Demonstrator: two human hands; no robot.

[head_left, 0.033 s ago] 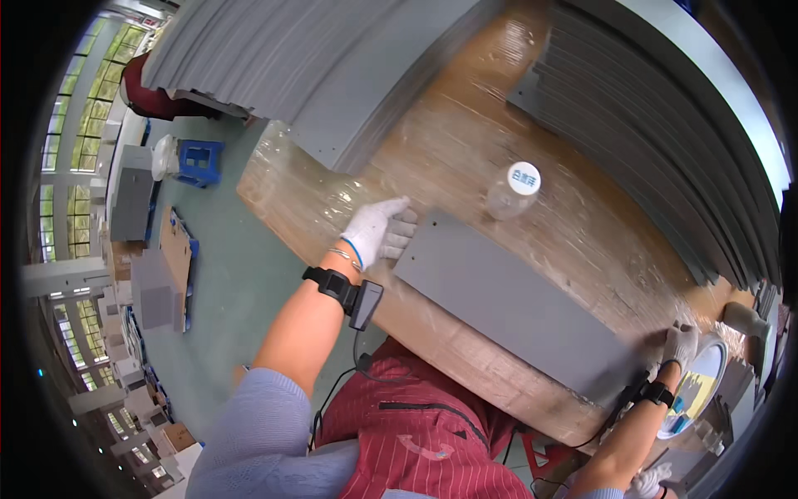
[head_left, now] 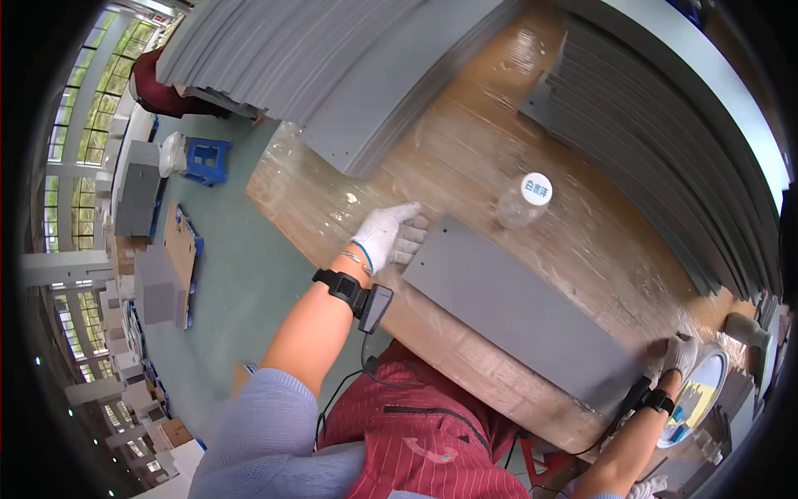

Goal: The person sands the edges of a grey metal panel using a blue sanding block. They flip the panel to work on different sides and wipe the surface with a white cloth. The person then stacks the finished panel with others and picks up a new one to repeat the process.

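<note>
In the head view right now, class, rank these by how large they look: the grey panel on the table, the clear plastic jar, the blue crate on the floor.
1. grey panel
2. blue crate and clear plastic jar: similar in apparent size, and the crate lies farther off, so unranked.

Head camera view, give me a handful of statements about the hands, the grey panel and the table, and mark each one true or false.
1. Both hands wear white work gloves. True: left hand, right hand.
2. The hands are at opposite ends of the long grey panel. True.
3. The grey panel stands upright on its edge. False: it lies flat on the wooden table.
4. A clear plastic bottle with a white cap stands on the table beyond the panel. True.
5. The left wrist is bare. False: a black wrist device is strapped on it.
6. The table holds only this one panel. False: stacks of grey panels lie farther back.
</note>
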